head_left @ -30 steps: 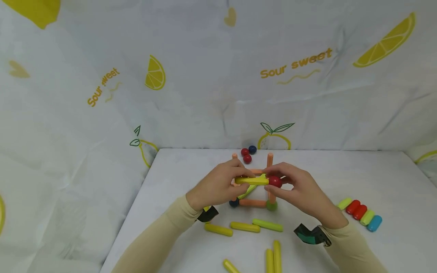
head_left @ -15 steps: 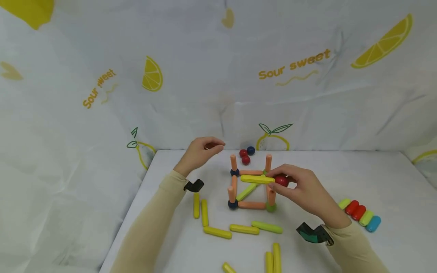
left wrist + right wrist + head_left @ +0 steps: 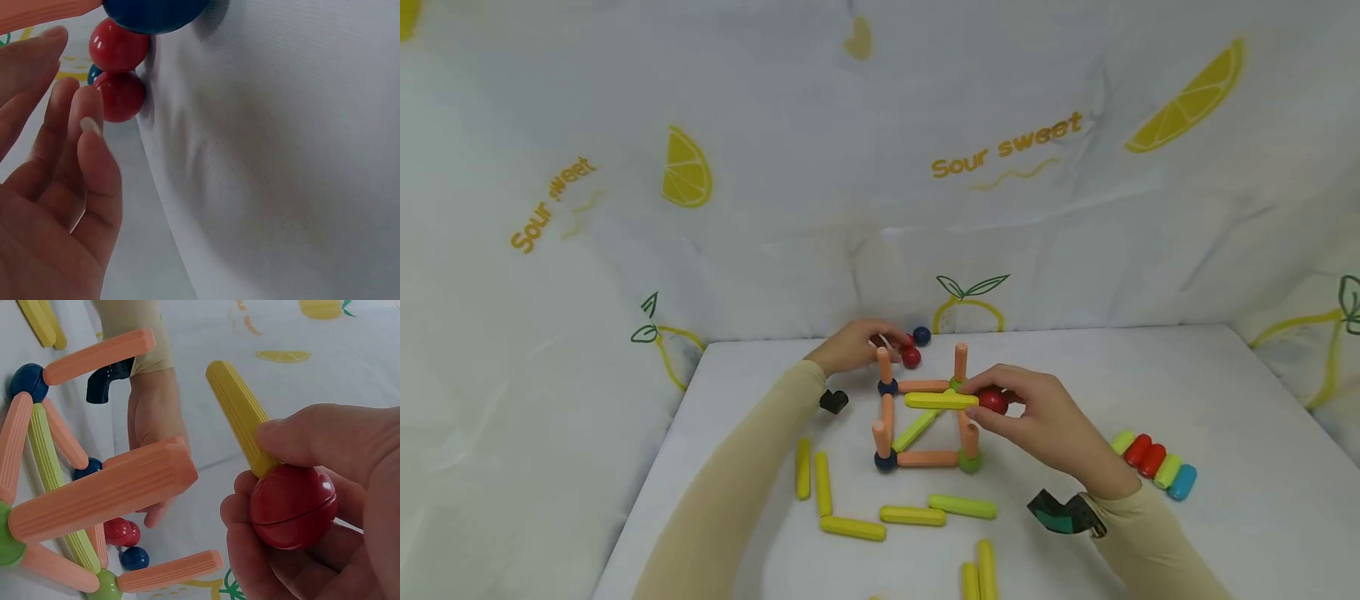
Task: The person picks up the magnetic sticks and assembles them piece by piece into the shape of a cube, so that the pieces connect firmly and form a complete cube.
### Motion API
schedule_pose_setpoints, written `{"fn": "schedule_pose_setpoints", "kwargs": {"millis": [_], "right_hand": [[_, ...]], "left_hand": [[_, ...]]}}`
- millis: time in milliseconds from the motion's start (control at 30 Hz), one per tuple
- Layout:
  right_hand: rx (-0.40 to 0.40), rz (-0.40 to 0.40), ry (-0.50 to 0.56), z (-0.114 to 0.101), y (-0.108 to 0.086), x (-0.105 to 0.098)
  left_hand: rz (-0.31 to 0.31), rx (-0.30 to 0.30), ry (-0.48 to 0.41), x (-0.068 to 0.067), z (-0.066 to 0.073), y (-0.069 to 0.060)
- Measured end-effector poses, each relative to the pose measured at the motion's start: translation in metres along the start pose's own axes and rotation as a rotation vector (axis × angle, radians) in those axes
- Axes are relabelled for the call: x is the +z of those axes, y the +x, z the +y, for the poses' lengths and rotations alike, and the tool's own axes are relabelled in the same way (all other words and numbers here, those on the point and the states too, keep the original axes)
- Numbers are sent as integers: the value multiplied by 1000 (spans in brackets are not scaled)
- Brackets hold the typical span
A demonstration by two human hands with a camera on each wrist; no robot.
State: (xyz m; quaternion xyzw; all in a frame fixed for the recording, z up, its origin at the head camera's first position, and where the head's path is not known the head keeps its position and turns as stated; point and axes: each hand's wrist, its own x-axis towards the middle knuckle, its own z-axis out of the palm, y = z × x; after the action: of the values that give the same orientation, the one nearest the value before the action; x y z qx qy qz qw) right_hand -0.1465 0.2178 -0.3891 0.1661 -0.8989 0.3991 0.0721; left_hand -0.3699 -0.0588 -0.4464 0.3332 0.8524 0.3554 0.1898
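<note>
My right hand (image 3: 1037, 417) holds a yellow stick (image 3: 940, 401) joined at one end to a red ball (image 3: 294, 506). Thumb and fingers pinch them above a frame of orange sticks (image 3: 928, 459) with blue and green balls at its corners. Several orange sticks stand upright on those corners, and a lime stick (image 3: 916, 431) runs diagonally inside. Behind the frame, my left hand (image 3: 853, 345) reaches toward two loose red balls (image 3: 119, 97). Its fingers are loosely bent beside them, with nothing visibly gripped in the left wrist view. A dark blue ball (image 3: 922, 336) lies next to the red ones.
Several yellow sticks (image 3: 853, 528) and a lime stick (image 3: 962, 507) lie in front of the frame. On the right, short lime, red and blue pieces (image 3: 1152, 460) form a row. A lemon-printed cloth (image 3: 775, 250) hangs behind the white table (image 3: 1037, 350).
My left hand let go of the yellow stick, moved away to the left, then reached over to the loose red balls. My right hand still holds the stick and ball. The view has shifted slightly.
</note>
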Motion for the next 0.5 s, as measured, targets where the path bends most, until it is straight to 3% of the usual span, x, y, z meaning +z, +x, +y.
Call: {"fn": "schedule_pose_setpoints", "kwargs": {"millis": [267, 500], "right_hand": [[20, -15, -12, 0, 0, 3], [31, -33, -19, 0, 1, 4]], "left_hand": [[-98, 0, 129, 6, 5, 9], [-50, -64, 123, 7, -2, 9]]}}
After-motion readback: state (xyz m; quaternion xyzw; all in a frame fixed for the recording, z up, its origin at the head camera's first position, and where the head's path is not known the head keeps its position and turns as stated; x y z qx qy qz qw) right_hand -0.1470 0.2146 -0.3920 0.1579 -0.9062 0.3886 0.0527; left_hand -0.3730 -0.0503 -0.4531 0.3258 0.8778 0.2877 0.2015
